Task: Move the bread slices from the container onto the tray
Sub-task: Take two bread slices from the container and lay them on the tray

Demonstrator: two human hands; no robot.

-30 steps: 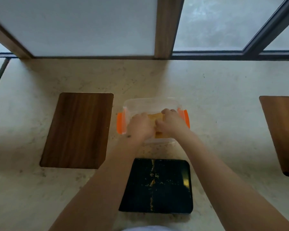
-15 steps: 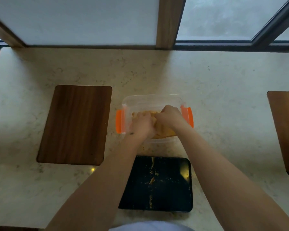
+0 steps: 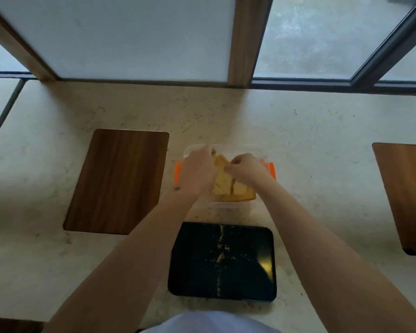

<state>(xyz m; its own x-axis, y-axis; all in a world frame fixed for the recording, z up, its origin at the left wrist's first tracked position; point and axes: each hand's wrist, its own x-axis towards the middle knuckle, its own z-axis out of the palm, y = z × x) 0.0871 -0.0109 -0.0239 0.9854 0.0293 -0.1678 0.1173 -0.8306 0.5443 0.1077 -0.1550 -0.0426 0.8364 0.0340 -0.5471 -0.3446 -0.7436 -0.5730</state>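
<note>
A clear plastic container [image 3: 226, 148] with orange side clips sits on the pale stone counter, just beyond a black tray [image 3: 250, 265] dusted with crumbs. Golden bread slices [image 3: 222, 181] stand bunched inside the container. My left hand [image 3: 197, 171] grips the slices from the left, and my right hand [image 3: 246, 168] pinches them from the right, fingers curled at their top edge. The slices rise partly above the container's rim. No bread lies on the tray. The container's near wall is half hidden by my wrists.
A dark wooden board [image 3: 117, 181] lies left of the container, and another wooden board [image 3: 408, 195] lies at the far right. A window frame and wall run along the counter's back edge. My pale shirt [image 3: 209, 323] shows at the bottom.
Both hands have lifted slightly and moved apart a little, pulling the bread slices up so more of them shows above the container. The camera has tilted a little.
</note>
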